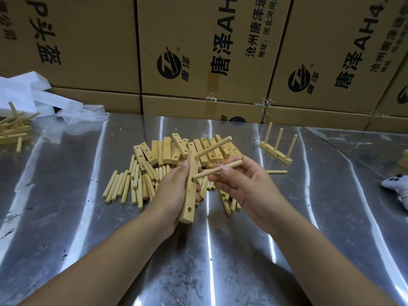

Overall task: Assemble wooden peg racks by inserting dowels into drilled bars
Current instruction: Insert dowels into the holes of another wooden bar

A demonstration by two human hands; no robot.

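Bar (191, 196) in left hand (172, 191); right hand (247, 186) pinches dowel (205, 174), apparently entering it

One wide-angle camera, worn on the head, is looking forward and down, sitting close above the steel table (66, 195) and framing the left hand (176, 191) and right hand (247, 186) at centre; it is facing cardboard cartons (220, 40) stacked beyond the far edge.

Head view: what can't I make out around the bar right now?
Head view: whether the lower dowel has entered the bar; too small to tell.
Head view: the bar's far side, hidden by the left hand.
Head view: the grey toy, cut off by the right edge.
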